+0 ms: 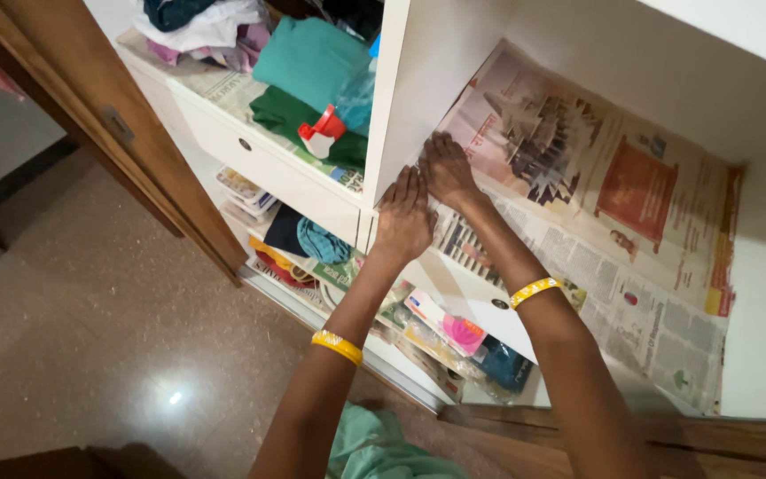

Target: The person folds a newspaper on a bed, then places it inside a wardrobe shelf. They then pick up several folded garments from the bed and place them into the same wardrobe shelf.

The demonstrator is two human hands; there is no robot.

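A sheet of newspaper (596, 195) lines the white cupboard shelf (755, 355) on the right. My right hand (447, 170) lies flat on the newspaper's left edge, pressed against the white upright divider (401, 98). My left hand (403, 217) rests palm down at the shelf's front corner, just beside the right hand, fingers together on the paper's edge. Each wrist wears a yellow bangle. Neither hand grips anything.
The left compartment holds folded green and teal clothes (308, 80) and a red and white object (321, 133). A white drawer (259, 160) sits below, with packets and cloth on lower shelves (436, 328). A wooden door (108, 124) stands open at left above the brown floor (90, 337).
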